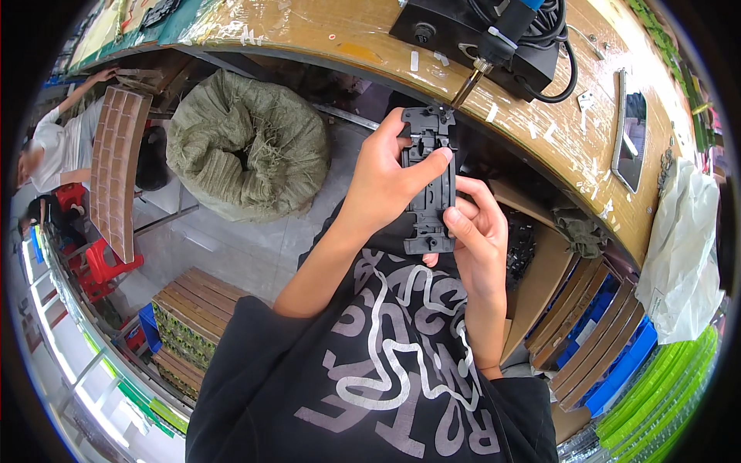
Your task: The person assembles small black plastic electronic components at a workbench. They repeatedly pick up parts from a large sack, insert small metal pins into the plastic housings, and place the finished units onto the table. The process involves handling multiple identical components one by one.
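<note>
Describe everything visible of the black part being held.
The black part is long, roughly rectangular and looks like moulded plastic, with ridges, slots and small round posts on its face. Its length points away from the torso. The left hand grips its far left side, thumb across the face; the right hand holds its near right side. A metal tool shaft ends beside its far end; contact is unclear.

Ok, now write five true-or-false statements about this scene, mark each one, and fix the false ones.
1. The left hand and right hand both hold the black plastic part. True.
2. The black plastic part lies flat on the workbench. False: it is held up in the hands.
3. A bulky woven sack shows left of the hands. True.
4. The woven sack is bright red. False: it is dull green.
5. A pale plastic bag shows at the far right. True.
</note>
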A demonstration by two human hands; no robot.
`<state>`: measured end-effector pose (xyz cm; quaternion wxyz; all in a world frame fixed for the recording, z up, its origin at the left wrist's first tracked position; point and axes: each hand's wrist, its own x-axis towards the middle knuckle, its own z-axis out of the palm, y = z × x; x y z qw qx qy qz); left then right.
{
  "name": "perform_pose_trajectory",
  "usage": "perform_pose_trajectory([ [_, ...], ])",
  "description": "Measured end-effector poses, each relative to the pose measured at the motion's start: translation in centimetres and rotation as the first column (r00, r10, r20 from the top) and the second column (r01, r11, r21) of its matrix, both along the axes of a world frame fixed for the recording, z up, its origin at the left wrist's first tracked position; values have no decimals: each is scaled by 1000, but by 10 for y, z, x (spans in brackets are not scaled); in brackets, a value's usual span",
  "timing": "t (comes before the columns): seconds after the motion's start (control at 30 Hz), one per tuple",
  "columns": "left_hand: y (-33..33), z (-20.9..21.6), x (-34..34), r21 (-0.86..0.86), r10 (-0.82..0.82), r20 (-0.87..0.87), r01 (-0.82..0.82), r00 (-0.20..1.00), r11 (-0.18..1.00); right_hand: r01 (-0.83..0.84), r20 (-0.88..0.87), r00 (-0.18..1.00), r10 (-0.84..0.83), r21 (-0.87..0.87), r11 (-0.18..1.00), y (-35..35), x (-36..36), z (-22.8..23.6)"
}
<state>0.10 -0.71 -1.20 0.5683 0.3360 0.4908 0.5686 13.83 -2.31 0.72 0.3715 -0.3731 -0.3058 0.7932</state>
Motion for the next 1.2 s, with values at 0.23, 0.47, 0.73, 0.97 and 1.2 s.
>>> perform_pose_trajectory([
  [0.23, -3, -2, 1, 12, -13, -23, 13, 1000, 1000, -17, 5, 1000, 17, -6, 1000, -2, 3, -1],
  [0.47, -4, -2, 1, 50, -19, -53, 21, 998, 999, 3, 24, 1000, -3, -9, 1000, -4, 2, 1],
  [0.73, -5, 2, 2, 36, -23, -49, 25, 999, 999, 1, 5, 1000, -1, 5, 1000, -5, 4, 1],
  [0.97, -5, 0, 2, 43, -24, -52, 26, 998, 999, -5, 14, 1000, 5, 7, 1000, -5, 4, -1],
  [1.2, -8, -30, -5, -30, -7, -269, -1, 963, 1000, -28, 99, 995, 34, -58, 998, 1, 20, -34],
])
